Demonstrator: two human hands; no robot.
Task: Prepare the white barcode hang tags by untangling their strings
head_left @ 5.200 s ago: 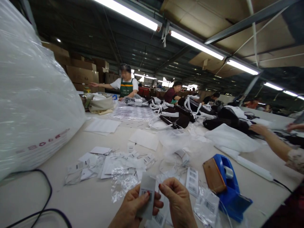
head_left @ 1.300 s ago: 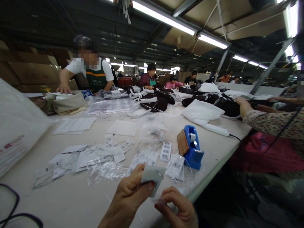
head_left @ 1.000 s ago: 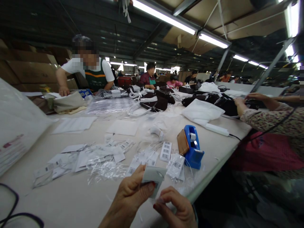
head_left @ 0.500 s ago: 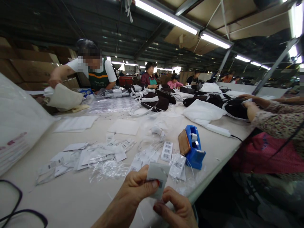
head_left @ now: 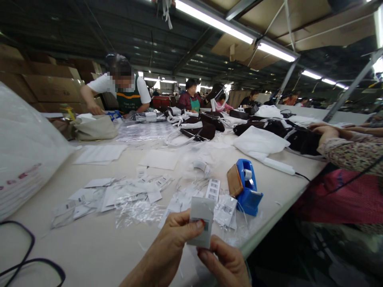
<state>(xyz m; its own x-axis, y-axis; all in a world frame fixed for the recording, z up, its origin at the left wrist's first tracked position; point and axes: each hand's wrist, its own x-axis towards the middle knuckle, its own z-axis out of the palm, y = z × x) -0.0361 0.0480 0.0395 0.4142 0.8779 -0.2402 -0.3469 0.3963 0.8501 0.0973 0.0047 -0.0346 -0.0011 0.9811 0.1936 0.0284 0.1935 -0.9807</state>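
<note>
- Barcoded tag [head_left: 203, 211], head view: clasped by the left grip [head_left: 176, 233], whose thumb crosses the printed part.
- Right grip [head_left: 224, 259]: thumb and fingers gather at the tag's lower edge; I cannot tell whether they pinch anything.
- Progress, as I judge it: this tag bears its barcode, yet work on it seems unfinished; how many of the loose tags [head_left: 134, 189] on the counter [head_left: 95, 247], beyond the left grip, are done cannot be told.
- Textures: the tag is flat, greyish and rectangular; crumpled clear film [head_left: 136, 211] shines left of the left grip; beyond both grips, a blue tape dispenser [head_left: 249, 197] looks hard and angular.
</note>
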